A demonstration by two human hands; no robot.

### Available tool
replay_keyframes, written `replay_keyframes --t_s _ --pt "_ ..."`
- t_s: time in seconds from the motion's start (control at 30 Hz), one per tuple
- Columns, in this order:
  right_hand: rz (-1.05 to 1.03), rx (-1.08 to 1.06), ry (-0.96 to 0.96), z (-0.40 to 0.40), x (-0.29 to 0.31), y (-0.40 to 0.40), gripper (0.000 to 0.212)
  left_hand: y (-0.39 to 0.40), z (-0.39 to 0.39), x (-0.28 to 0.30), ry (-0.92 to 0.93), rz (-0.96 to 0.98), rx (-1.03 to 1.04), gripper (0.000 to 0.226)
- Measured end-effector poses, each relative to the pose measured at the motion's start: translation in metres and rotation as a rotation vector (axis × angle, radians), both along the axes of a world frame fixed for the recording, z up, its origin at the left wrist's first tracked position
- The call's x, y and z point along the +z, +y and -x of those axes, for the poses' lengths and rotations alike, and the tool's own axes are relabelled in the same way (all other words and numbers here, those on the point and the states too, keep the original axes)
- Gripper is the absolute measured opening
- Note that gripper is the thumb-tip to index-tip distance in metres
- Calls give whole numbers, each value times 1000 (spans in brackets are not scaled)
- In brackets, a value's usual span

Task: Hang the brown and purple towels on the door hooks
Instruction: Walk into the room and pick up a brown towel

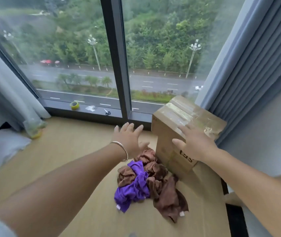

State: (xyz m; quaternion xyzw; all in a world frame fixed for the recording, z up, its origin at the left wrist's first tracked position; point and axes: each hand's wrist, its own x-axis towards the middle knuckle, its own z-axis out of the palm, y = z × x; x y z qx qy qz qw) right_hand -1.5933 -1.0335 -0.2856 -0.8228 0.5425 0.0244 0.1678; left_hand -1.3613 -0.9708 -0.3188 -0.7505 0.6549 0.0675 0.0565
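Both arms are stretched forward over a pale wood-grain floor; the left hand, with a thin metal bangle at the wrist, is held with fingers straight and spread, holding nothing; the right hand is likewise spread flat and empty, seen in front of a tall cardboard box wrapped in glossy, wrinkled tape; whether it touches the box cannot be told; the hands are kept apart; below them a soft, crumpled heap is seen on the floor against the box's near side, the purple towel bunched into the folds of the brown towel, small white tags showing at their edges; on the dark sill along the window's lower edge, a yellowish tape roll and small scissors are laid; pleated grey-blue curtains are hung at either side
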Motion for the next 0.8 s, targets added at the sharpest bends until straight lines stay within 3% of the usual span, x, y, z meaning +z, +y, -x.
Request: replay_keyframes --t_s 0.4,0.63,0.8 --pt "-248 17 159 -41 -197 0 63 17 -45 -221 207 -294 146 69" --pt "-364 -12 168 -49 -308 9 60 19 -52 -318 339 -265 211 67" --pt "-420 -60 240 -18 -429 23 61 28 -13 -436 387 -319 172 67"
